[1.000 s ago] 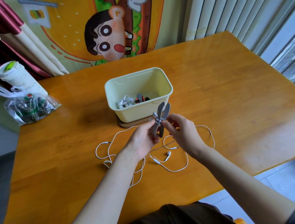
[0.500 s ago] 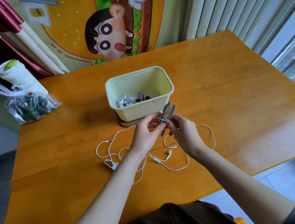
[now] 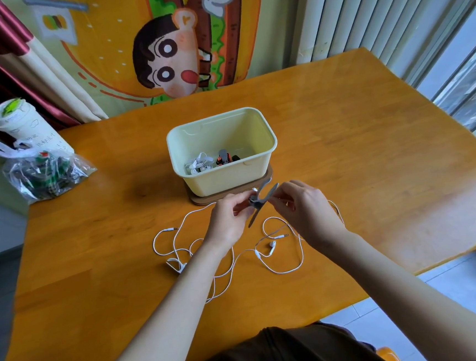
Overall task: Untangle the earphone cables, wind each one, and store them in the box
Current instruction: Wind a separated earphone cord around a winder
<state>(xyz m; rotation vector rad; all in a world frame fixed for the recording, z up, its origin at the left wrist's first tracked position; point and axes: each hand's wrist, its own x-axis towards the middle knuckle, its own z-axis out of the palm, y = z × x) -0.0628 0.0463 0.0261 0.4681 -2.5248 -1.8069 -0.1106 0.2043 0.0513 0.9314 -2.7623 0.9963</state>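
Writing: paper cup (image 3: 22,127) at far left bears dark printed characters, too small to read.
Change: grey cable tie (image 3: 262,200), tails upright a second ago, now leans right with tails splayed.
Left hand (image 3: 229,221): fingertips pinch the tie's middle.
Right hand (image 3: 305,211): thumb and forefinger pinch a tail.
Earphone cables (image 3: 272,246): loose white loops on surface (image 3: 374,168), beneath both hands.
Box (image 3: 268,140): just beyond the hands; wound earphones (image 3: 199,163) inside.

1. Orange-brown wooden table (image 3: 371,140) fills the view.
2. Cartoon burger banner (image 3: 162,57) and maroon-and-cream curtains (image 3: 2,28) hang beyond its far edge.
3. White vertical blinds (image 3: 374,4) and a daylit window (image 3: 475,79) flank its right edge.
4. Pale floor tiles (image 3: 475,274) lie below.
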